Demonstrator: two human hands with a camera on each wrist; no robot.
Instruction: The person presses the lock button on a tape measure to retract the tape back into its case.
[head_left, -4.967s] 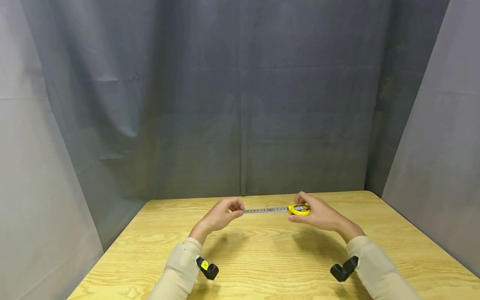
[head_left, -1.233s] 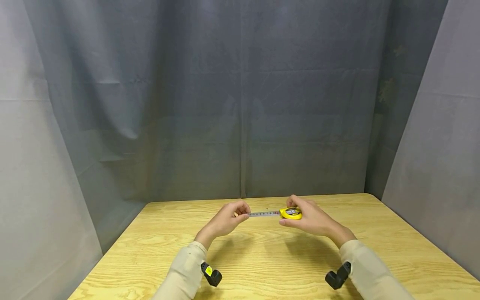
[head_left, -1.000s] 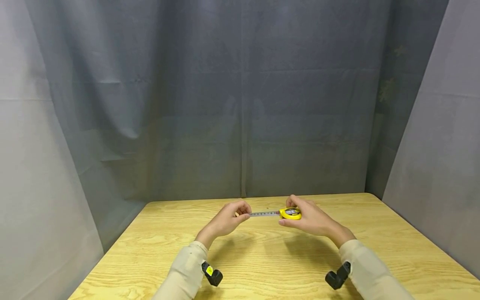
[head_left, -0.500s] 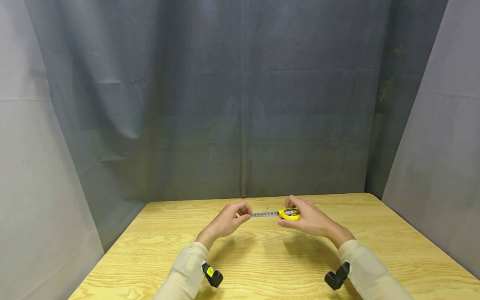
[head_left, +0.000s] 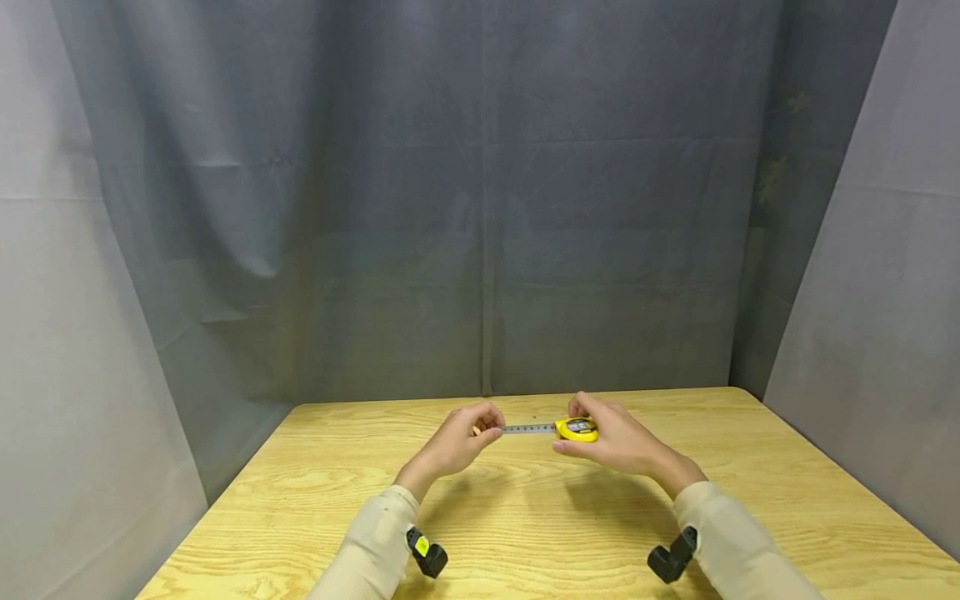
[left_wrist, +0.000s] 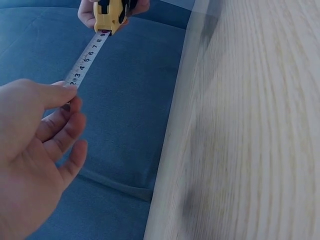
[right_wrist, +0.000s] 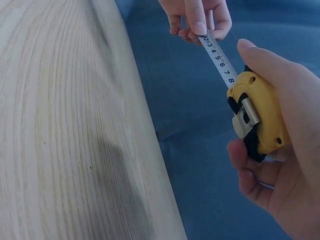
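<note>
While right hand (head_left: 615, 437) grips yellow tape measure (head_left: 577, 429), left hand (head_left: 457, 440) pinches blade end (head_left: 525, 428), above wooden table (head_left: 525, 517)

Soft even light, blurred wrist views

A wood-grain counter (head_left: 525, 517) in pale yellow fills the lower part of the head view, its far edge running straight across and its far corners rounded. Grey-blue cloth (head_left: 480, 208) hangs behind it at 12 o'clock, creased, with a vertical seam down the middle. Lighter grey panels (head_left: 67, 333) stand at 9 and 3 o'clock, slanting inward. Soft, even light falls from above, leaving faint shadows on the wood.
</note>
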